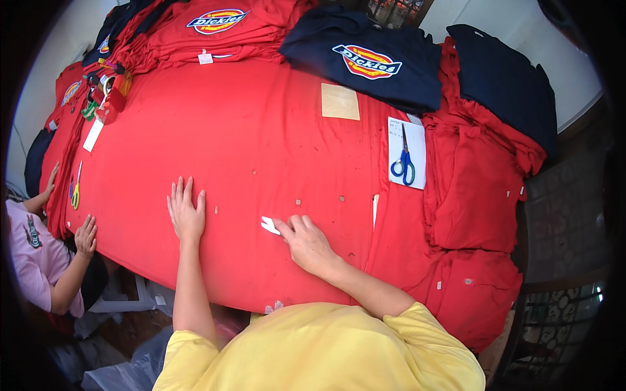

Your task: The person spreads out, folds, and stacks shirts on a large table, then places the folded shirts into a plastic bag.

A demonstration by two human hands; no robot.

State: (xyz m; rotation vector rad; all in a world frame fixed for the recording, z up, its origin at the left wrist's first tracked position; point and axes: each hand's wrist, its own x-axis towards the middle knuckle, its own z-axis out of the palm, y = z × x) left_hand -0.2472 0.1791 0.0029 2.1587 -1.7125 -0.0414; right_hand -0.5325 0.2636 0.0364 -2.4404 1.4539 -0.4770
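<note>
Right hand (306, 242) pinching small white notched piece (268, 225) near middle of red cloth-covered surface (228, 143), left hand (188, 214) spread flat left of its middle, blue-handled metal scissors (405, 158) at its right, tan square card (340, 102) toward its back.

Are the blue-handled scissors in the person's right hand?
No, the blue-handled scissors lie on a white sheet, well apart from the right hand, which has a small white piece at its fingertips.
</note>
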